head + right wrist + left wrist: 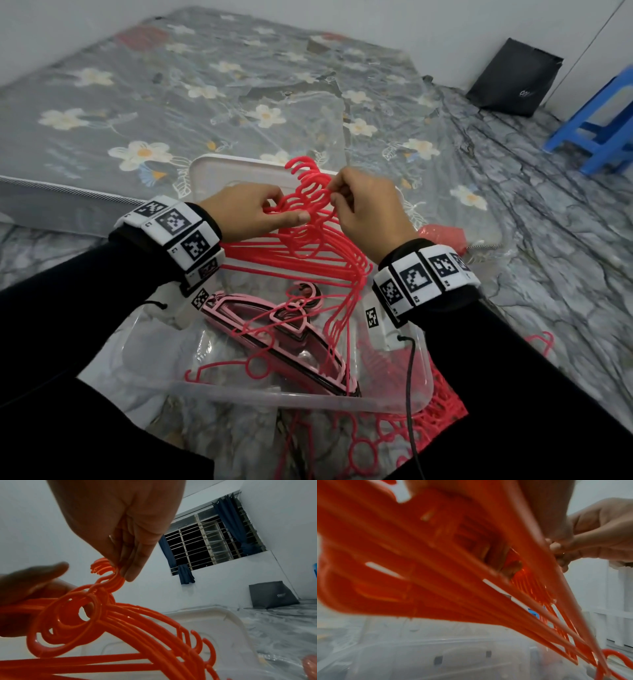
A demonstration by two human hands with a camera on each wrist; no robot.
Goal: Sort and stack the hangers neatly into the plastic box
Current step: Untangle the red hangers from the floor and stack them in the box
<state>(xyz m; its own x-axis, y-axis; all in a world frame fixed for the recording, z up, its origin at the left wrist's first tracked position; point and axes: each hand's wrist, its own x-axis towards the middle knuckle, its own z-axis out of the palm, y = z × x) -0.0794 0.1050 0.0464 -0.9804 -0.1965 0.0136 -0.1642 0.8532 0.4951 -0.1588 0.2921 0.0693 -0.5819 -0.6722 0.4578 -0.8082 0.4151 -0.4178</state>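
Observation:
A bunch of thin red hangers hangs above the clear plastic box. My left hand grips the bunch at the necks, thumb stretched along the top. My right hand pinches the hooks between fingertips and thumb. The same red bars fill the left wrist view, blurred. In the box lie pink-and-black hangers and a loose red hanger. More red hangers lie on the floor by the box's near right corner.
A white box lid lies beyond my hands against a floral mattress. A blue stool and a black bag stand at the far right. A cable hangs from my right wrist across the box rim.

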